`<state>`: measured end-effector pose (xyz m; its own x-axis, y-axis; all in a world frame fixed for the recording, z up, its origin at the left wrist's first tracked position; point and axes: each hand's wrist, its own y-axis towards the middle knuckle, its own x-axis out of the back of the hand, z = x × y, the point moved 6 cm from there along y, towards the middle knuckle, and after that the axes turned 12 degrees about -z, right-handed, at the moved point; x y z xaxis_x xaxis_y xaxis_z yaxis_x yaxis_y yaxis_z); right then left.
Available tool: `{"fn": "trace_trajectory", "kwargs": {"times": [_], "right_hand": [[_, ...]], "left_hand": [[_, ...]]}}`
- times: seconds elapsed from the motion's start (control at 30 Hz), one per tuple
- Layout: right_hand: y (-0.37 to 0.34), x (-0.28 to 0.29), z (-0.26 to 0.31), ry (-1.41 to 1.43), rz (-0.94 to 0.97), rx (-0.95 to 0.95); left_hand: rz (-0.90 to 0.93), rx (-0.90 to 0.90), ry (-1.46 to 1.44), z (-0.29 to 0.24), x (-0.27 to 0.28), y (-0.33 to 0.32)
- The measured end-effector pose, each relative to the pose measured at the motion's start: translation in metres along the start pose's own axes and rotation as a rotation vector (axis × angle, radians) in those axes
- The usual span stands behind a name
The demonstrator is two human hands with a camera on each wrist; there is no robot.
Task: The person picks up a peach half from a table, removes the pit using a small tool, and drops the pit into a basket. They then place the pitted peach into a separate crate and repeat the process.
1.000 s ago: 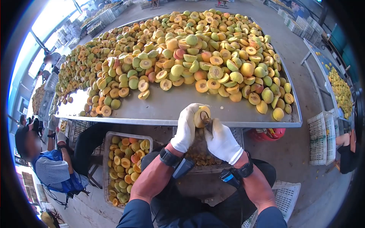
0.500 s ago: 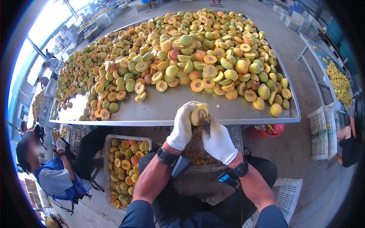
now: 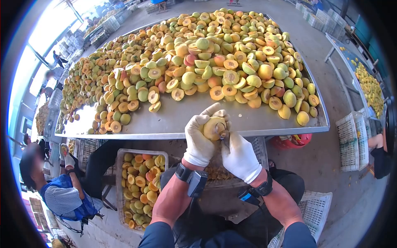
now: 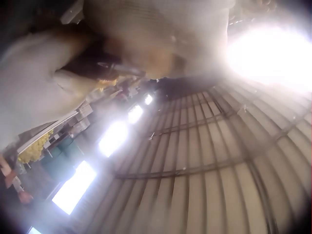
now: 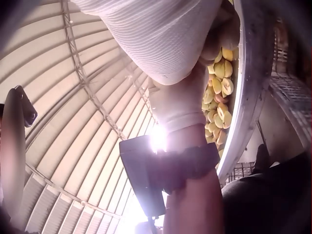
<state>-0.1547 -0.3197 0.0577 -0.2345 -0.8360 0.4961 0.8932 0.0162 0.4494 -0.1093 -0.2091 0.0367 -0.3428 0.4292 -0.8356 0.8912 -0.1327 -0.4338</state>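
Observation:
My left hand (image 3: 197,140), in a white glove, holds a yellow peach half (image 3: 214,128) over the table's front edge, cut side turned toward the right hand. The right hand (image 3: 242,157), also gloved, grips a small metal pitting tool (image 3: 224,135), its tip at the brown pit in the middle of the cut face. The left wrist view shows the tool's metal shaft (image 4: 117,67) between the two gloves, dark and blurred. In the right wrist view the right glove (image 5: 156,39) hides the fruit and the tool.
A metal table (image 3: 186,111) bears a large heap of halved peaches (image 3: 194,53). Below its edge stand a crate of peach halves (image 3: 120,182) and, under my hands, a crate with brown pits (image 3: 225,182). A person (image 3: 66,190) sits at left; a red basin (image 3: 291,141) stands at right.
The left hand has turned the peach half, so its cut face points further right, and its fingers have lifted. The right hand stays at the fruit with the pitting tool.

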Motion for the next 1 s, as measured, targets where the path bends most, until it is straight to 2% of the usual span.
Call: {"fn": "trace_trajectory", "kwargs": {"times": [0.13,0.27,0.33,0.5,0.77,0.83,0.87,0.93,1.0], "right_hand": [[0.002,-0.003,-0.003,0.030,0.020,-0.045],[-0.001,-0.010,-0.006,0.079,0.057,-0.044],[-0.003,-0.011,-0.007,0.111,0.060,-0.049],[-0.002,-0.010,-0.004,0.181,0.141,-0.155],[-0.010,-0.005,-0.010,0.070,0.251,-0.093],[-0.009,-0.004,-0.012,0.036,0.261,-0.083],[-0.009,-0.005,-0.014,0.032,0.243,-0.067],[-0.007,-0.005,-0.014,0.031,0.216,-0.054],[-0.004,0.000,-0.007,0.118,0.132,-0.045]], "left_hand": [[0.095,0.013,0.031,0.004,0.005,0.002],[0.007,-0.019,0.041,0.006,0.011,0.001],[-0.029,-0.093,0.096,0.005,0.013,-0.001],[0.019,-0.096,0.078,0.007,0.011,-0.005],[0.021,-0.066,0.161,0.014,0.020,-0.007],[0.014,-0.191,0.287,0.011,0.019,-0.006],[0.016,-0.191,0.289,0.012,0.016,-0.006],[-0.005,-0.097,0.061,0.015,0.012,-0.004],[-0.047,-0.091,0.024,0.015,0.013,-0.001]]}}
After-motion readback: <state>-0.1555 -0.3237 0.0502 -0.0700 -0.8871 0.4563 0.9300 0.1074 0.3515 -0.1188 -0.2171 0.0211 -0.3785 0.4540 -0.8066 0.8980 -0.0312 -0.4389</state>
